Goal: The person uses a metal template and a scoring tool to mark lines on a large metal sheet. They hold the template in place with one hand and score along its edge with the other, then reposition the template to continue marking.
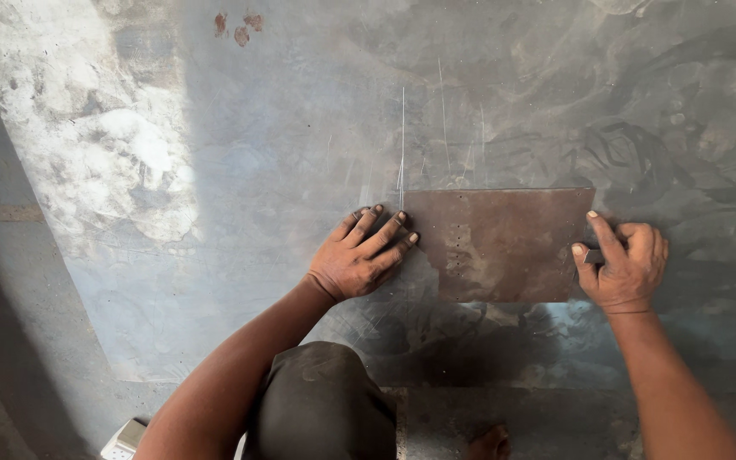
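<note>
One brown plate (504,245), one metal sheet (300,170), two hands.

The big metal sheet (300,153) is blue-grey, swirled with darker smudges, and a pale, whitish sunlit patch mottles its left part. Thin bright scratch lines run up and down near its middle. Three small rust-red spots (240,25) sit near its top edge. On it, the rectangular plate (513,243) is rusty brown, paler and dustier towards its left, dotted there with tiny dark holes in short rows. The left hand (359,255) and the right hand (628,264) are smeared with dark grime. A dark brownish-grey knee (321,405) is below; a small white and tan object (125,439) is at the bottom edge.
</note>
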